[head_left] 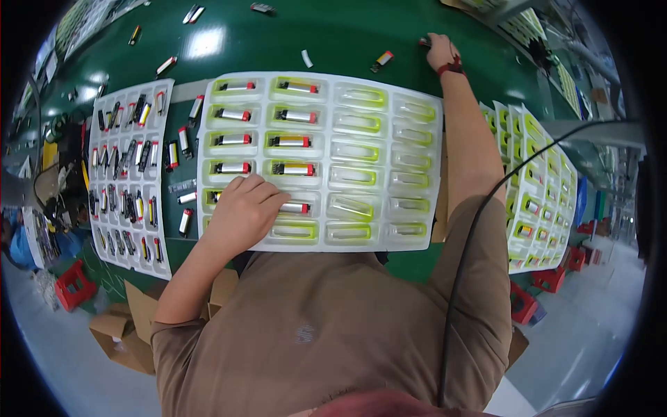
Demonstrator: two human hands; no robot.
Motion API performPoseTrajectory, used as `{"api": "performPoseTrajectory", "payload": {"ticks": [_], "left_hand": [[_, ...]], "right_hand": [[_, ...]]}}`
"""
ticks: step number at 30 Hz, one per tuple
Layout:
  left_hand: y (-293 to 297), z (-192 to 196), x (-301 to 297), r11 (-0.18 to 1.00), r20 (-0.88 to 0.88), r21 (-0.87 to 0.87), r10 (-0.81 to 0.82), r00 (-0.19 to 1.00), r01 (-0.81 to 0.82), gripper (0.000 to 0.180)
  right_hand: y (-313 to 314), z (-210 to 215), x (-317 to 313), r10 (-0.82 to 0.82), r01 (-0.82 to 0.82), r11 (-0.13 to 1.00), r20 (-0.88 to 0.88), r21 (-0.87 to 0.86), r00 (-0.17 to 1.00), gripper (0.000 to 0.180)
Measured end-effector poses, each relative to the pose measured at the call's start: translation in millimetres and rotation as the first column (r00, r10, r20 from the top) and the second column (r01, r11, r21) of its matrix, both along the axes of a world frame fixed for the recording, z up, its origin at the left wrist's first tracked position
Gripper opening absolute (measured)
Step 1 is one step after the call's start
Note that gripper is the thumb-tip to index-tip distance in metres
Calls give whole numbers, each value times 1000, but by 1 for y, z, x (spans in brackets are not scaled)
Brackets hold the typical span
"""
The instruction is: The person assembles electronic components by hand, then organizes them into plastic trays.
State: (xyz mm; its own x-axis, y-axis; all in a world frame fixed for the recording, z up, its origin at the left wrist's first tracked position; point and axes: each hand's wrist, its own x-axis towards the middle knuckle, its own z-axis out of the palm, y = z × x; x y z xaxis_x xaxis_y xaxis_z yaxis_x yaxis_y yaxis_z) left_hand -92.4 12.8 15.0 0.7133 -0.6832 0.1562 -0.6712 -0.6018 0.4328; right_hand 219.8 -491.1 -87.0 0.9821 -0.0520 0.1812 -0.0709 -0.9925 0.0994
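Centred in the head view, white tray (327,139): It lay with its near edge by the brown shirt (313,292) at six o'clock; clock directions run from its middle.
Red-capped units (232,140): They lay in the tray's two left columns, toward nine and ten o'clock; yellow-green-edged liners (356,151) sat in the right columns.
Left hand (243,212): At eight o'clock, its fingers were curled close together over the tray, tips beside a fifth-row unit; the thumb was hidden, and I could not tell whether they held anything.
Right hand (441,52): Beyond the far right corner, between one and two o'clock, its fingers bent inward at a small dark piece (425,42); gripped or merely touched, I could not tell.
Green table (319,42): Widest room stretched at twelve; at nine, loose units crowded a narrow strip before the left tray (132,90).
Three o'clock: The right forearm hid the table short of the stacked trays (535,219).
Two o'clock: Another tray was cut off by the upper edge.
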Motion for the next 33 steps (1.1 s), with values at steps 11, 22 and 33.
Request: {"api": "performPoseTrajectory", "payload": {"ticks": [11, 22, 33], "left_hand": [[9, -2, -1, 983, 5, -176, 44, 999, -43, 20], [0, 3, -43, 996, -62, -4, -84, 995, 84, 13], [4, 0, -20, 552, -742, -661, -375, 556, -509, 23]], "right_hand": [[117, 59, -40, 287, -186, 835, -121, 518, 950, 42], [86, 76, -56, 506, -38, 379, -173, 925, 845, 44], [186, 130, -216, 376, -226, 800, -170, 556, 911, 22]]}}
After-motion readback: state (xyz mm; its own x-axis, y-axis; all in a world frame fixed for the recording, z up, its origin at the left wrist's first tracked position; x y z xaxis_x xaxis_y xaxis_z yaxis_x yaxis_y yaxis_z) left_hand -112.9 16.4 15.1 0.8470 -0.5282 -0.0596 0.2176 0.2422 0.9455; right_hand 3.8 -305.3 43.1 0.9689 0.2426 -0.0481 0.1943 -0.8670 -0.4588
